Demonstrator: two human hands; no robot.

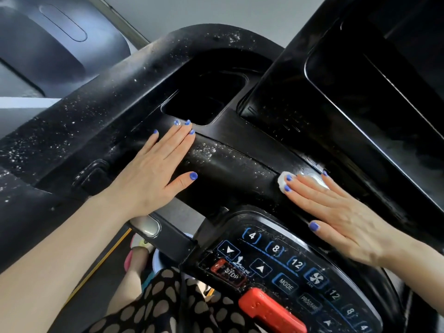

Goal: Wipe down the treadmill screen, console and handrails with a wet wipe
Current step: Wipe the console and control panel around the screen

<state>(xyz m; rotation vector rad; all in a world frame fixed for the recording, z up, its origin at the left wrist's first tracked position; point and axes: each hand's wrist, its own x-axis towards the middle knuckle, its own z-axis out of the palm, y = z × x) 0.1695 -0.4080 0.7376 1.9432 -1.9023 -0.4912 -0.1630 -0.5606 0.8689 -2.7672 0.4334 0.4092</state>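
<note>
The black treadmill console (240, 150) fills the view, speckled with white dust and droplets. My right hand (336, 212) lies flat with straight fingers and presses a white wet wipe (284, 180) onto the console's centre ridge, just below the dark screen (374, 92). Only the wipe's edges show past my fingertips. My left hand (156, 169) rests flat on the console to the left, fingertips at the rim of a recessed tray (204, 99). The dusty left handrail (79, 111) curves across the upper left.
Below my right hand sits the button panel (283, 267) with a STOP button, speed keys and a red safety key (271, 311). A silver grip sensor (146, 224) is beneath my left wrist. My spotted dress and the floor show at the bottom left.
</note>
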